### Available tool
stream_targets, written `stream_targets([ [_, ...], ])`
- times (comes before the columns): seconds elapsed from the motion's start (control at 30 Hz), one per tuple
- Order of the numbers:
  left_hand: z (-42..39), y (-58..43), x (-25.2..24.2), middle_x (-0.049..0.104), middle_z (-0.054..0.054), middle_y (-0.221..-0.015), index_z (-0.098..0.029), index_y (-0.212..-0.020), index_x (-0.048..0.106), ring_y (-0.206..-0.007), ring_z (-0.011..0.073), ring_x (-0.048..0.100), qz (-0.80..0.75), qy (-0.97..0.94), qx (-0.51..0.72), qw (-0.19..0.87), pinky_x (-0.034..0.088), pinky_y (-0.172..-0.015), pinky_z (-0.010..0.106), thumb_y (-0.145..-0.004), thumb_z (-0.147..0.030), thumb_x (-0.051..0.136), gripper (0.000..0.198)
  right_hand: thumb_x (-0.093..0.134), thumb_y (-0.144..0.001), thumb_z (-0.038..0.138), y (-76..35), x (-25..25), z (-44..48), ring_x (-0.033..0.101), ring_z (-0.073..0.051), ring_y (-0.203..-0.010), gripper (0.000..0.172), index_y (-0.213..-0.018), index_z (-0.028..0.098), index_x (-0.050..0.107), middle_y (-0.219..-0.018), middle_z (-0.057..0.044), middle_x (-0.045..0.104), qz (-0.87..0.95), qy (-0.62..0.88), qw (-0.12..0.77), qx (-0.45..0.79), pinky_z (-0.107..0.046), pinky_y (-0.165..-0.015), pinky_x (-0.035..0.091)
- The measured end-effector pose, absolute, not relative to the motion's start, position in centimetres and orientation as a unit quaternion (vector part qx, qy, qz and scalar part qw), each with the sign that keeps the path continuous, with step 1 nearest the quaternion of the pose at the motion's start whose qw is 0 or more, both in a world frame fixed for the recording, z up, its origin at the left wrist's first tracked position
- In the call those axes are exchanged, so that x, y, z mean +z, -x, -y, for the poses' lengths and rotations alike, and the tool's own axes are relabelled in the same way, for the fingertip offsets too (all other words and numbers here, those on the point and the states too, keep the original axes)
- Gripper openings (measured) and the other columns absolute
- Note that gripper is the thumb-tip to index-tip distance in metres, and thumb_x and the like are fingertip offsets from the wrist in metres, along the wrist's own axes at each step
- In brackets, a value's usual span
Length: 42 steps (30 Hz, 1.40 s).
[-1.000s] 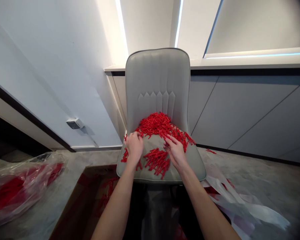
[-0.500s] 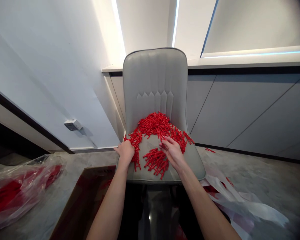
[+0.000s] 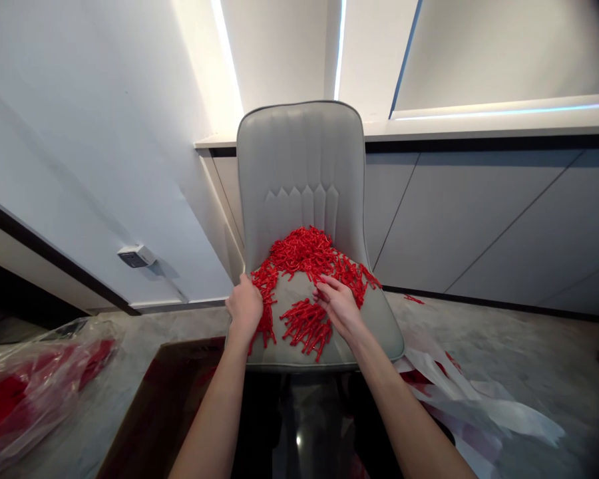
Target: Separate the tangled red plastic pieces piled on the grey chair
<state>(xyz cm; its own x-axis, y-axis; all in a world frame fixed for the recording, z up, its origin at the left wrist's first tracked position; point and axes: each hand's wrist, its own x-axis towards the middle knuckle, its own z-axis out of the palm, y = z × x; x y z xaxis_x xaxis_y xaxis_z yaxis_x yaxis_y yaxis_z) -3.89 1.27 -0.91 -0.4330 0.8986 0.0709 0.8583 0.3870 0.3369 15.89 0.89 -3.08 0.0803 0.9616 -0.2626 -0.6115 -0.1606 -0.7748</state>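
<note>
A grey padded chair (image 3: 299,166) stands before me with a big heap of small red plastic pieces (image 3: 309,256) on its seat. A smaller bunch of red pieces (image 3: 307,322) lies near the seat's front. My left hand (image 3: 243,307) rests at the seat's left edge, fingers curled over a strand of red pieces beside it. My right hand (image 3: 338,305) lies on the seat between the heap and the smaller bunch, fingers stretched toward the pieces.
A clear plastic bag with red pieces (image 3: 34,379) lies on the floor at the left. A dark cardboard box (image 3: 160,406) sits below the chair's left front. White plastic sheets (image 3: 479,406) lie at the right. A stray red piece (image 3: 412,299) lies by the wall.
My left hand has slid from the heap's left side out to the seat's left edge, dragging a strand of red pieces. My right hand has barely moved. The view drifted left.
</note>
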Motion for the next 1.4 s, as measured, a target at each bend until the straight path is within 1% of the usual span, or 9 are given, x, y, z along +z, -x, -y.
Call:
stream_targets([
  [0.17, -1.9, 2.8, -1.3, 0.065, 0.004, -0.07, -0.019, -0.093, 0.061, -0.062, 0.0188, 0.06, -0.698, -0.549, 0.401, 0.225, 0.044, -0.064, 0.029, -0.087, -0.025, 0.052, 0.012, 0.081, -0.058, 0.022, -15.7, -2.8, -0.9, 0.065, -0.013, -0.062, 0.033, -0.088, 0.016, 0.068, -0.069, 0.001, 0.068, 0.234, 0.405, 0.621, 0.629, -0.027, -0.064, 0.054],
  [0.27, -2.1, 1.4, -1.3, 0.063, 0.002, -0.066, -0.016, -0.079, 0.063, -0.051, 0.0124, 0.052, -0.582, -0.51, 0.489, 0.402, 0.042, -0.054, 0.025, -0.082, -0.036, 0.062, 0.02, 0.081, -0.058, 0.025, -15.7, -2.8, -1.0, 0.066, -0.013, -0.062, 0.034, -0.088, 0.017, 0.066, -0.07, 0.002, 0.068, 0.248, 0.407, 0.646, 0.596, -0.028, -0.066, 0.055],
  [0.37, -1.6, -0.1, -0.8, 0.066, 0.004, -0.068, -0.014, -0.079, 0.068, -0.053, 0.011, 0.054, -0.53, -0.501, 0.514, 0.451, 0.044, -0.055, 0.024, -0.075, -0.04, 0.072, 0.027, 0.08, -0.062, 0.028, -16.1, -2.8, -1.3, 0.066, -0.014, -0.063, 0.033, -0.09, 0.017, 0.067, -0.071, 0.002, 0.068, 0.289, 0.426, 0.668, 0.537, -0.03, -0.069, 0.055],
  [0.5, -0.5, -1.4, -0.1, 0.071, 0.006, -0.078, -0.014, -0.083, 0.071, -0.064, 0.0145, 0.062, -0.505, -0.508, 0.514, 0.472, 0.05, -0.061, 0.025, -0.067, -0.031, 0.08, 0.024, 0.077, -0.068, 0.032, -16.7, -3.0, -1.5, 0.067, -0.016, -0.069, 0.032, -0.095, 0.016, 0.07, -0.081, -0.002, 0.072, 0.332, 0.448, 0.68, 0.475, -0.032, -0.073, 0.055],
  [0.67, 0.3, -2.5, 0.4, 0.063, 0.001, -0.064, -0.017, -0.071, 0.065, -0.061, 0.0142, 0.06, -0.514, -0.533, 0.524, 0.421, 0.048, -0.061, 0.025, -0.078, -0.03, 0.069, 0.015, 0.073, -0.074, 0.031, -16.9, -3.4, -1.6, 0.068, -0.017, -0.075, 0.031, -0.102, 0.016, 0.073, -0.09, -0.005, 0.075, 0.356, 0.454, 0.676, 0.459, -0.033, -0.077, 0.055],
  [0.83, 0.3, -3.7, 0.0, 0.062, 0.0, -0.073, -0.019, -0.076, 0.057, -0.065, 0.0135, 0.06, -0.453, -0.406, 0.576, 0.545, 0.05, -0.065, 0.025, -0.076, -0.027, 0.063, 0.01, 0.07, -0.076, 0.03, -16.3, -2.9, -1.1, 0.07, -0.018, -0.075, 0.028, -0.1, 0.017, 0.075, -0.091, -0.006, 0.076, 0.371, 0.451, 0.677, 0.448, -0.035, -0.078, 0.056],
  [1.03, 0.1, -4.4, 0.1, 0.042, -0.006, -0.055, -0.021, -0.073, 0.043, -0.042, 0.007, 0.036, -0.417, -0.238, 0.606, 0.634, 0.041, -0.052, 0.023, -0.08, -0.022, 0.048, 0.008, 0.062, -0.081, 0.03, -15.4, -2.5, -0.5, 0.07, -0.019, -0.08, 0.031, -0.106, 0.016, 0.075, -0.087, -0.006, 0.075, 0.398, 0.45, 0.662, 0.449, -0.034, -0.079, 0.057],
  [1.13, 0.1, -4.4, 0.4, 0.031, -0.01, -0.052, -0.02, -0.077, 0.047, -0.039, 0.0059, 0.027, -0.441, -0.247, 0.611, 0.609, 0.032, -0.046, 0.021, -0.085, -0.028, 0.048, 0.011, 0.062, -0.081, 0.034, -14.9, -2.6, -0.5, 0.07, -0.02, -0.081, 0.032, -0.105, 0.017, 0.075, -0.092, -0.007, 0.076, 0.366, 0.434, 0.665, 0.485, -0.035, -0.079, 0.057],
  [1.4, 0.1, -4.3, 0.5, 0.037, -0.008, -0.054, -0.015, -0.087, 0.065, -0.042, 0.0057, 0.032, -0.473, -0.328, 0.644, 0.504, 0.03, -0.043, 0.021, -0.08, -0.031, 0.06, 0.018, 0.066, -0.073, 0.03, -13.8, -2.6, -0.4, 0.071, -0.019, -0.081, 0.03, -0.1, 0.018, 0.073, -0.101, -0.007, 0.075, 0.246, 0.366, 0.679, 0.587, -0.034, -0.08, 0.057],
])
